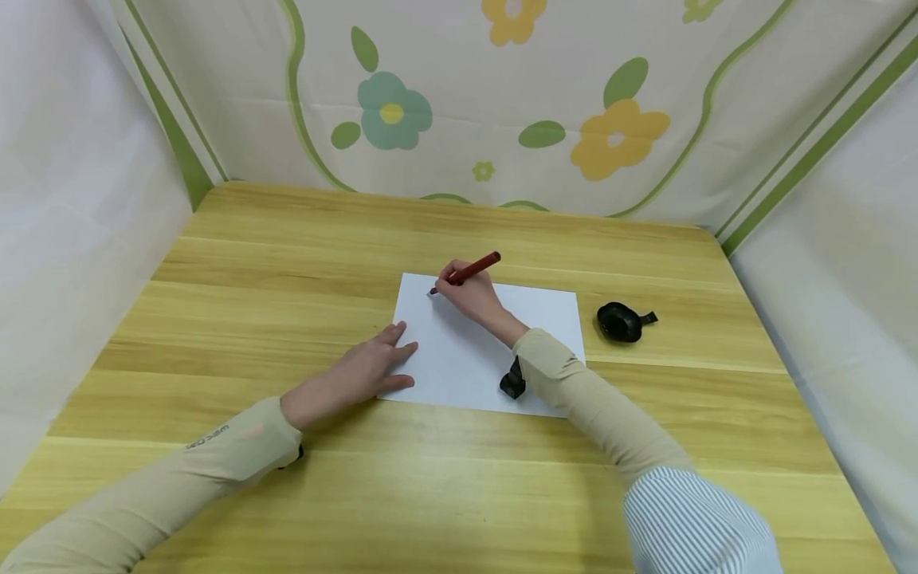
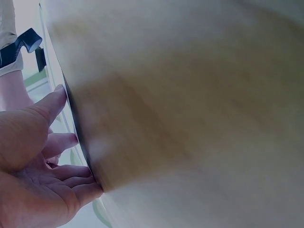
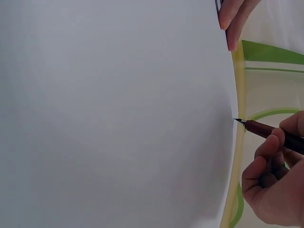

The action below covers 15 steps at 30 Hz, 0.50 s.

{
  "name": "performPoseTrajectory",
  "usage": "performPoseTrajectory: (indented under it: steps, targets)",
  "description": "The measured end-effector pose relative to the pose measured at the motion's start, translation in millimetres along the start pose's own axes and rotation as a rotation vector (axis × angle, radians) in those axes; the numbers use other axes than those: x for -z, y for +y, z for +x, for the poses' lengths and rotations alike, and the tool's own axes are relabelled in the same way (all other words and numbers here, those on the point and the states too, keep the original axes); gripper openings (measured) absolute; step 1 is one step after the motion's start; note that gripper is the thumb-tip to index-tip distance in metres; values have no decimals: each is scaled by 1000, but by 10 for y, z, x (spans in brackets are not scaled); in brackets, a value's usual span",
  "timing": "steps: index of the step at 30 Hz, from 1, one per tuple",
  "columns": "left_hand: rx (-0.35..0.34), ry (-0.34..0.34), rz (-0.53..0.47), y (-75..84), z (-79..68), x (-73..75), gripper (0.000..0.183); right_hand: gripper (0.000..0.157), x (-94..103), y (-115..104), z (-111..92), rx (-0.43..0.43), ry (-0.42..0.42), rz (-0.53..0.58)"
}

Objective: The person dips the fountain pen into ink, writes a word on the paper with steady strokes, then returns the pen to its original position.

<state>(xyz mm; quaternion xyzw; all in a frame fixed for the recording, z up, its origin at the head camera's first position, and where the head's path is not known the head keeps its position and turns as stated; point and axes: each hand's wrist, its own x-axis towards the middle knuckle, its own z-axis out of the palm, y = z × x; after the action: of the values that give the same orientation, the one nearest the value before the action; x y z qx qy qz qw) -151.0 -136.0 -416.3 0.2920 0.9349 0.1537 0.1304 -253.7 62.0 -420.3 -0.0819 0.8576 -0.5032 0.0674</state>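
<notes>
My right hand (image 1: 473, 301) pinches a dark red fountain pen (image 1: 475, 269) between thumb and fingers, over the upper left part of a white sheet of paper (image 1: 480, 359). The right wrist view shows the pen's pointed metal nib (image 3: 240, 121) right at the paper's surface, with the other fingers curled beneath the barrel. No marks show on the paper. My left hand (image 1: 366, 368) rests at the sheet's left edge, fingers spread, the tips of fingers and thumb over the paper. In the left wrist view that hand (image 2: 42, 175) lies flat along the tabletop.
A small black oval dish-like thing (image 1: 620, 322) with a short tab lies right of the paper on the wooden table (image 1: 287, 279). Flowered white cloth (image 1: 466, 119) hangs behind the table, and plain cloth at both sides. A black wrist camera (image 1: 512, 383) hangs below my right sleeve.
</notes>
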Motion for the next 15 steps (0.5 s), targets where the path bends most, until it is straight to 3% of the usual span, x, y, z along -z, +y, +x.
performPoseTrajectory:
  steps: [15]
  targets:
    - [10,-4,-13,-3,12,-6,56,11,95,63,-24,-3,10,-12]
